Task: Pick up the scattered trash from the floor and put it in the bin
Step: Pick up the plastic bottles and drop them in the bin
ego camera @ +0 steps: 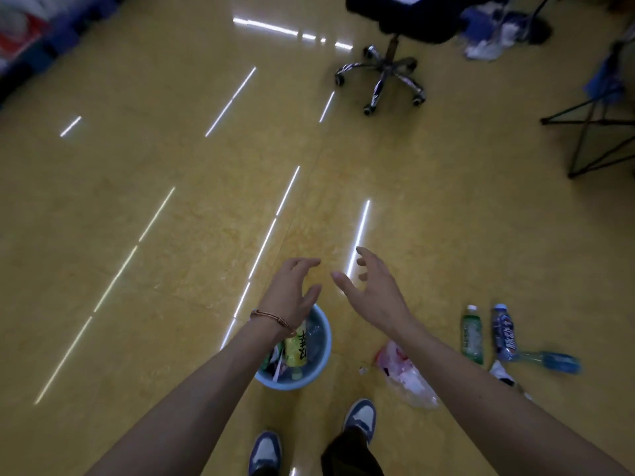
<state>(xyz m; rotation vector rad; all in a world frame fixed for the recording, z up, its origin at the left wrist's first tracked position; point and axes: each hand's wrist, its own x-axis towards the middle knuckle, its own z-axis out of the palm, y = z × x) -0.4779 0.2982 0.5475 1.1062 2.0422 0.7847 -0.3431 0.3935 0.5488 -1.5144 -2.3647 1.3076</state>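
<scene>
A light blue bin (323, 341) stands on the yellow floor in front of my feet, holding a yellow packet (298, 348) and other trash. My left hand (292, 290), with a bracelet on the wrist, hovers over the bin's far rim, fingers spread and empty. My right hand (372, 290) is beside it, also open and empty. On the floor to the right lie a crumpled clear plastic bag (405, 376), a green bottle (471, 334), a dark blue bottle (504, 333), a light blue bottle (546, 361) and a white scrap (500, 369).
A black swivel chair (388, 63) on castors stands far ahead. A black folding stand (591, 132) is at the right edge, with blue and white clutter (488, 32) behind it. Boxes (24, 39) line the far left. My two shoes (359, 419) are at the bottom.
</scene>
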